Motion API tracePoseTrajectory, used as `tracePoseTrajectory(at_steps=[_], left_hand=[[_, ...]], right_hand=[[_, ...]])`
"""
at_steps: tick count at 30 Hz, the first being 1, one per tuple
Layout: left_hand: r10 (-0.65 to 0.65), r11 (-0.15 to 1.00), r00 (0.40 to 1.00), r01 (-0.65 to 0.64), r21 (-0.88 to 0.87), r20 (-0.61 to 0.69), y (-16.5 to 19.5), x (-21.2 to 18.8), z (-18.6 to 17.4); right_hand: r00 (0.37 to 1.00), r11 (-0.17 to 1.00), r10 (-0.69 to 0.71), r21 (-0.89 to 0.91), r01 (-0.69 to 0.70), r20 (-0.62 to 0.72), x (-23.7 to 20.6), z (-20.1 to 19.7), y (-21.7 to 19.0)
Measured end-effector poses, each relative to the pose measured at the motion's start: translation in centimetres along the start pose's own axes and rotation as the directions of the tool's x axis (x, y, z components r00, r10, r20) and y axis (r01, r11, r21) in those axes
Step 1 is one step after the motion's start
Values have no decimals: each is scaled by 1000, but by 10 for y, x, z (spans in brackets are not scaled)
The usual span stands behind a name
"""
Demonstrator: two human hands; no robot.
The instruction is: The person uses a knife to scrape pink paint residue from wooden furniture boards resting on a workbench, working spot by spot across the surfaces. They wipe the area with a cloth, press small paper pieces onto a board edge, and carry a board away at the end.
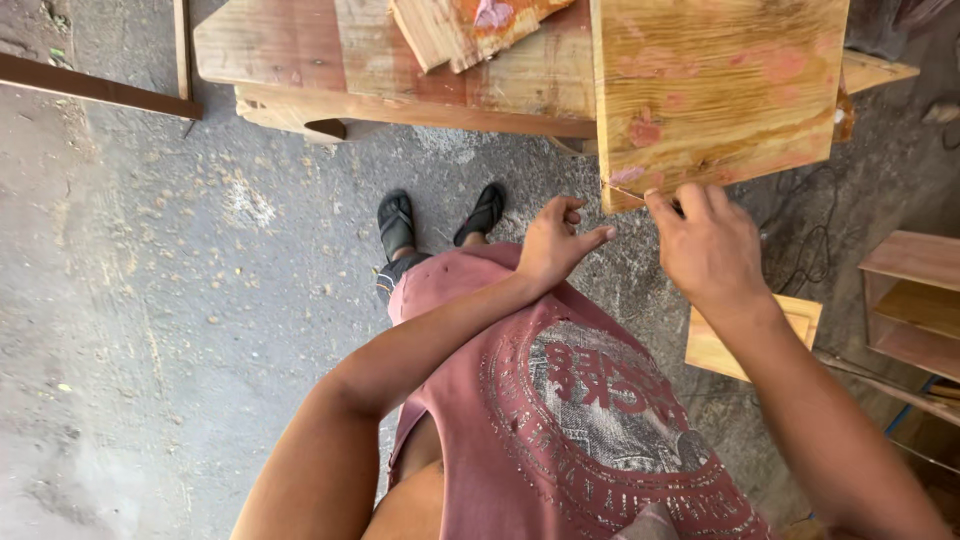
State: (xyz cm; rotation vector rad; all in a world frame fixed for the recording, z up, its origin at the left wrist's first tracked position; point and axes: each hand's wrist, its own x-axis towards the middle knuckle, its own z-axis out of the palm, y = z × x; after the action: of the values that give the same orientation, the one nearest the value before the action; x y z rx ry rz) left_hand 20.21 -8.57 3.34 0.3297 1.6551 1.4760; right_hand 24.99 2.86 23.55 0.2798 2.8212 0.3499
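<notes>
The wooden desk (400,70) stands across the top of your view on the concrete floor (150,300), with a plywood board (715,90) lying over its near edge and a smaller offcut (450,30) behind. Your right hand (710,245) pinches a thin splinter-like strip (625,192) at the board's lower corner, fingertips closed on it. Your left hand (555,240) hovers just beside, loosely curled, holding nothing. You seem to be picking at that corner; the next pull likely wants the board held steady.

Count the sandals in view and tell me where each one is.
2. The left sandal and right sandal are side by side on the concrete floor, below the workbench edge. None seem hidden.
</notes>
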Motion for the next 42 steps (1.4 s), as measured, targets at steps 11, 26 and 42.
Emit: tracePoseTrajectory(at_steps=[11,26,42], left_hand=[[-65,964,996,46,-263,-64,3,32,43],[-38,963,999,28,-267,-34,17,40,39],[-41,985,998,31,-170,-54,25,31,28]], right_hand=[[890,802,-383,-390,453,248,61,-40,-11],[812,683,-495,-439,584,310,98,-38,-16],[840,747,-466,-386,541,277,65,-47,-7]])
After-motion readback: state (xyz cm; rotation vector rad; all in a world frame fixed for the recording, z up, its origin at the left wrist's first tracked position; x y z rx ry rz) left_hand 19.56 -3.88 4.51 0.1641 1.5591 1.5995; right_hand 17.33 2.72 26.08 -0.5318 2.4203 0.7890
